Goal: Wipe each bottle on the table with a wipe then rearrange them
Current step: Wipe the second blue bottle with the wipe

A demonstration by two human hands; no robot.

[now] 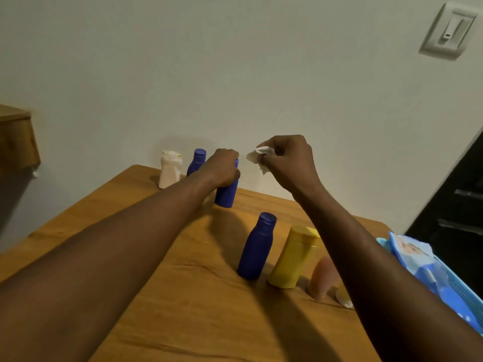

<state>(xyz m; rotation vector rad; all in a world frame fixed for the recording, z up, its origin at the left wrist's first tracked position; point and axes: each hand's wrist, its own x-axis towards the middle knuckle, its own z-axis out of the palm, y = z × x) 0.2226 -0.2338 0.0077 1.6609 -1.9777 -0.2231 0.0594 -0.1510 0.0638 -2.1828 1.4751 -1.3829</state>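
Head view, looking down: the dark blue plastic bottle with a round blue cap [226,192] stands upright on the wooden counter [170,296], towards its far side near the wall. The left hand [223,167] is curled round this bottle's upper half and hides most of the cap. Just to the right of the bottle, level with its top and not touching it, the right hand [287,163] is raised off the counter. It pinches a crumpled white wipe [258,155] between thumb and fingertips, and a loose corner of the wipe hangs below the fingers.

Beyond the held bottle and to its left, close to the wall, stands a second dark blue bottle [197,160]. A pale cream squeeze bottle with a wide top [170,169] stands just beside that one, farther left.

Nearer the camera than the held bottle and to its right, a row of containers runs along the counter. A third dark blue bottle [257,246] comes first, then a yellow plastic bottle with a flat yellow lid [292,257] close beside it. Next is a peach-coloured tube [322,276], partly hidden by the right forearm. A small pale object [343,297] shows at the arm's edge, too hidden to identify.

Farther right of the held bottle, at the counter's edge, a bright blue plastic tray [456,293] holds a blue packet of wipes [410,253]. High on the pale wall above and right of the bottle is a white light switch [449,30]. A wooden shelf [15,142] juts out far to its left.
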